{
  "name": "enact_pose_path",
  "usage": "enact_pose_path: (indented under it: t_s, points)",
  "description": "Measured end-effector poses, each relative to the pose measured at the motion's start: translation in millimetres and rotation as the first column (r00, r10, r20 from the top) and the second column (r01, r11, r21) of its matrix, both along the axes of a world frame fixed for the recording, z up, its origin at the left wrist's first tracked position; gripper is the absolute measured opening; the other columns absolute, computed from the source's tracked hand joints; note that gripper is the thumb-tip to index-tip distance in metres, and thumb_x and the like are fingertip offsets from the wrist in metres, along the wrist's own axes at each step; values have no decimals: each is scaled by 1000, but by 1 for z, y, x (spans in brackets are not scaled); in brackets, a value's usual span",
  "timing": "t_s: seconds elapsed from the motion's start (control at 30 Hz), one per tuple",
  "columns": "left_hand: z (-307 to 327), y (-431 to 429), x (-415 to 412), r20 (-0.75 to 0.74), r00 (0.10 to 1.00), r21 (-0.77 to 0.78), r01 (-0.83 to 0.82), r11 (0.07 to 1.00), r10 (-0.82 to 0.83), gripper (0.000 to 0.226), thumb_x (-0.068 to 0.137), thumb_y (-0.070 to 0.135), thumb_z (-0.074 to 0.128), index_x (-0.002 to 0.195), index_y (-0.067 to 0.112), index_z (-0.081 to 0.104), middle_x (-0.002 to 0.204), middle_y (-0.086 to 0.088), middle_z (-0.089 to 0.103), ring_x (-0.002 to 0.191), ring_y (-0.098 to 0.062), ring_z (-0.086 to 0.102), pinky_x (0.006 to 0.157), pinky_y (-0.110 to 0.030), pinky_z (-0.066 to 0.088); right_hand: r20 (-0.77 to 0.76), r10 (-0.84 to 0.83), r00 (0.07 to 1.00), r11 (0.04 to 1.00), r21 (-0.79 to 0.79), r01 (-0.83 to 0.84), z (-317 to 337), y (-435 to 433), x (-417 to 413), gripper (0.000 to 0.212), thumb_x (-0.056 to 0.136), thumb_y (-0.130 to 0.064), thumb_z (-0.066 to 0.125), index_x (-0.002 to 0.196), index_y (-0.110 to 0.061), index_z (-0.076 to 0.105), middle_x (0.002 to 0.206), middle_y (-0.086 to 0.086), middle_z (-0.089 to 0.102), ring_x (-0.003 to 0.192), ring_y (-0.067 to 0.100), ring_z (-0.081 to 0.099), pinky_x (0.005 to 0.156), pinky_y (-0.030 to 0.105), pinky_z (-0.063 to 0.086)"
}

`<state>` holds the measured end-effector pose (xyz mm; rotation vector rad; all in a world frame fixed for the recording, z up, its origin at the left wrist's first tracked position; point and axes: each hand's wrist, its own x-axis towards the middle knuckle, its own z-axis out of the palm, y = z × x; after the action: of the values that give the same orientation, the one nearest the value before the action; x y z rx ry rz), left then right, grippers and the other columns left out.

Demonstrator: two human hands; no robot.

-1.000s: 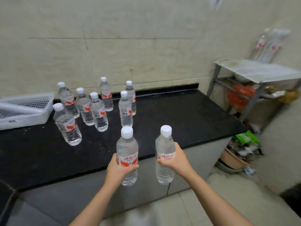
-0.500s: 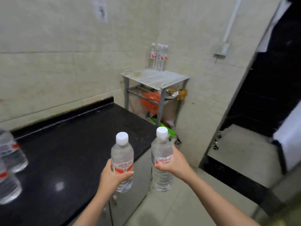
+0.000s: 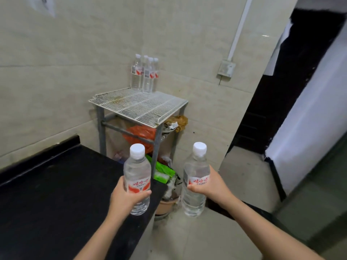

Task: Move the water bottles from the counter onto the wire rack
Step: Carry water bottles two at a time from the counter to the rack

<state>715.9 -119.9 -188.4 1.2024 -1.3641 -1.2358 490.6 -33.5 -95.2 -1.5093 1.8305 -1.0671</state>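
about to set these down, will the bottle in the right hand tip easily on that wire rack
Bottle in the right hand looks full, so probably heavy and stiff. Tall and narrow, it may wobble on the wire rack.

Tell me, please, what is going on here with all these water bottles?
A person is carrying two capped water bottles, one upright in the left hand and one in the right hand, towards the wire rack in the corner. The left bottle is over the end of the black counter; the right bottle is over the floor. A cluster of bottles already stands at the rack's back corner, and most of its top is free.
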Motion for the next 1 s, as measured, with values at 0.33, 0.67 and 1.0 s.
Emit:
enact_pose_path:
  t_s: [0.33,0.67,1.0]
  points:
    - [19,-68,-67,-48,994,-51,97,994,-100,73,30,34,85,97,22,60,96,-1,71,90,-19,67,85,-38,53,-55,-62,997,998,-18,61,7,-74,-70,37,64,-12,80,94,-20,58,85,-9,66,78,-2,62,74,21,49]
    - [103,-170,-187,-140,990,-266,-18,964,-20,63,34,36,83,93,20,67,88,2,75,84,-15,70,76,-32,55,72,19,997,968,-252,0,43,-188,-190,45,63,-6,80,102,-18,60,90,-10,67,83,0,61,68,14,49]
    - [144,-253,-247,-283,944,-351,-267,898,170,52,43,31,79,93,26,64,85,12,74,81,-3,69,66,-16,51,246,127,961,912,-409,-16,50,-293,-289,51,58,6,80,100,-15,61,88,-10,68,71,-8,65,64,7,50]
